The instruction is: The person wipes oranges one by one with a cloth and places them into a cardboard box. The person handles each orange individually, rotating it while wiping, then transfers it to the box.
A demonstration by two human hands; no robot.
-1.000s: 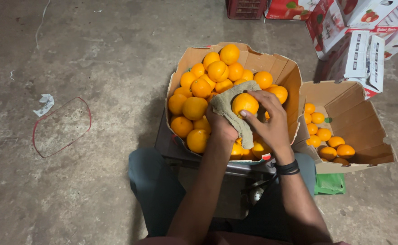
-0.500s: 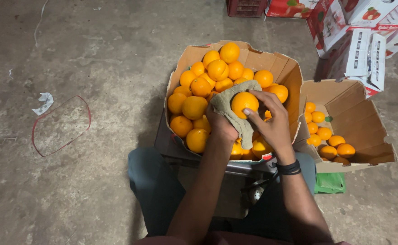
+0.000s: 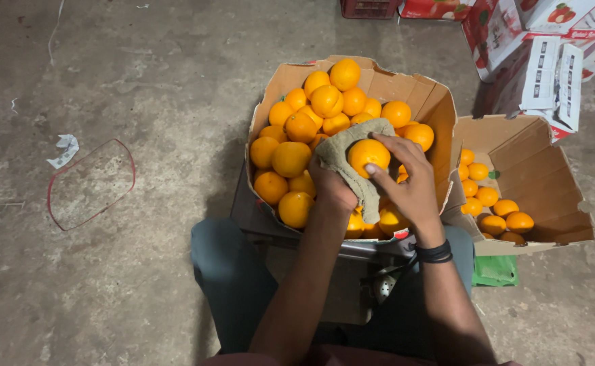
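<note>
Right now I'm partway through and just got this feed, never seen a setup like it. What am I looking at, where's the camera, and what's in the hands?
There is no machine here: a person works with two bare hands, and the single camera sits on their head, looking down past their knees.

The left hand holds a greyish-green cloth against one orange, which the right hand grips from the other side. That wrist wears a dark band.

Under the hands is a big cardboard box heaped with oranges. To its right a smaller cardboard box holds a few more. Both stand on a bare concrete floor. Printed red-and-white cartons are stacked at the top right, and a red loop lies on the floor at the left.
</note>
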